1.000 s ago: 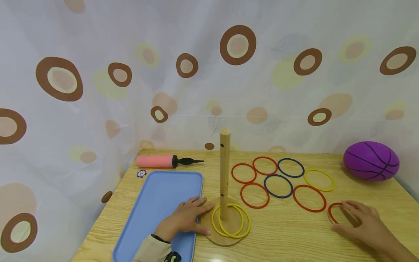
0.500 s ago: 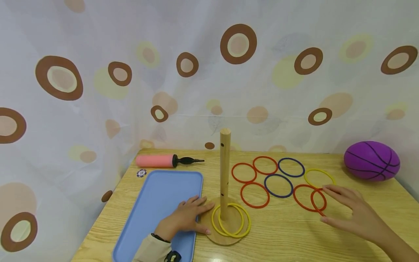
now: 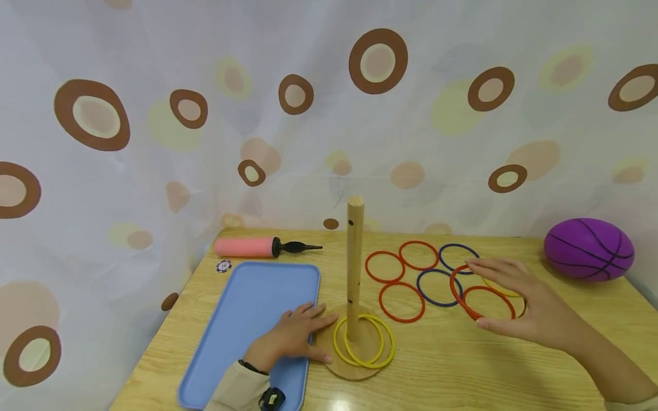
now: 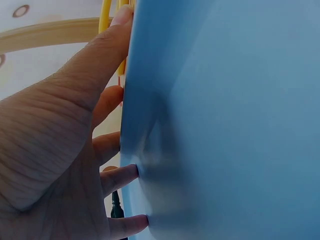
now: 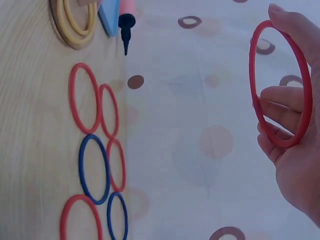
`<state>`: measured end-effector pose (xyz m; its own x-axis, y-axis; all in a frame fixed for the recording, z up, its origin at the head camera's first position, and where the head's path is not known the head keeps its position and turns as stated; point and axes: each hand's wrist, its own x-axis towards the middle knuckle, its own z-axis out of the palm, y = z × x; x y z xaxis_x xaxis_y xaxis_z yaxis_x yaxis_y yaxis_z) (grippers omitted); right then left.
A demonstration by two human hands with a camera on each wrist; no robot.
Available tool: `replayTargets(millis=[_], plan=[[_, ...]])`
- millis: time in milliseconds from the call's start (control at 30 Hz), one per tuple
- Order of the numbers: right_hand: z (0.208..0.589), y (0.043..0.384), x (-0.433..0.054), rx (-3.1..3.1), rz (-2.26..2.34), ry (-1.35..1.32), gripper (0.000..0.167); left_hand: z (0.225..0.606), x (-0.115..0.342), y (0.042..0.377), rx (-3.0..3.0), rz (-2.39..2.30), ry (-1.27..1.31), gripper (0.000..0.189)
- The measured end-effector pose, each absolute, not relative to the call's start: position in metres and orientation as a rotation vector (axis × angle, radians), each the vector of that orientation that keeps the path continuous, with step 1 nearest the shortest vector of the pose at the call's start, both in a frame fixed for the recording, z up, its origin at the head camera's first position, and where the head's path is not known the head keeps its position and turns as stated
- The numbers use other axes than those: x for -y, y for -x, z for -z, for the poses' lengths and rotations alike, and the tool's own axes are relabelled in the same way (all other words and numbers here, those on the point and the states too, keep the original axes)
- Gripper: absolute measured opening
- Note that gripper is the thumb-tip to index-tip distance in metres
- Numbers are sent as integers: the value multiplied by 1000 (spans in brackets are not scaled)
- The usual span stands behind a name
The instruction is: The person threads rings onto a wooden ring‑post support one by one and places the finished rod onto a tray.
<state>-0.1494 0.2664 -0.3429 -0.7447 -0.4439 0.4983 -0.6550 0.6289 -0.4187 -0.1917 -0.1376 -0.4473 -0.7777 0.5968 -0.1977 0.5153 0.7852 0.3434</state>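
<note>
A wooden peg stands upright on its round wooden base, with two yellow rings lying around its foot. My left hand rests with spread fingers across the right rim of the blue tray, thumb and index at the base. In the left wrist view, that hand lies along the tray wall. Raised over the table at right, my right hand holds a red ring between thumb and fingers. The right wrist view shows this ring whole, tilted up.
Several red rings and two blue rings lie right of the peg; a yellow ring is partly hidden behind my right hand. A purple ball sits far right. A pink pump and a chip lie behind the tray.
My right hand has lifted the red ring off the table at right and carried it leftward, over the other rings. The left hand stays in place.
</note>
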Motion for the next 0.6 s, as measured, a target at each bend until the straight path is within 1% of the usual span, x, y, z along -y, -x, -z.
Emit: replayTargets(millis=[300,433,600], plan=[[286,161,-240,2334,-934,-1180,87,445,138,193,-2671,-397,-851,82],[260,163,-226,2278,-945,-1239,90,446,138,194,-2665,-400,-850,82],[224,166,-206,2218,-949,-1298,89,448,138,194,-2661,-404,-858,82]])
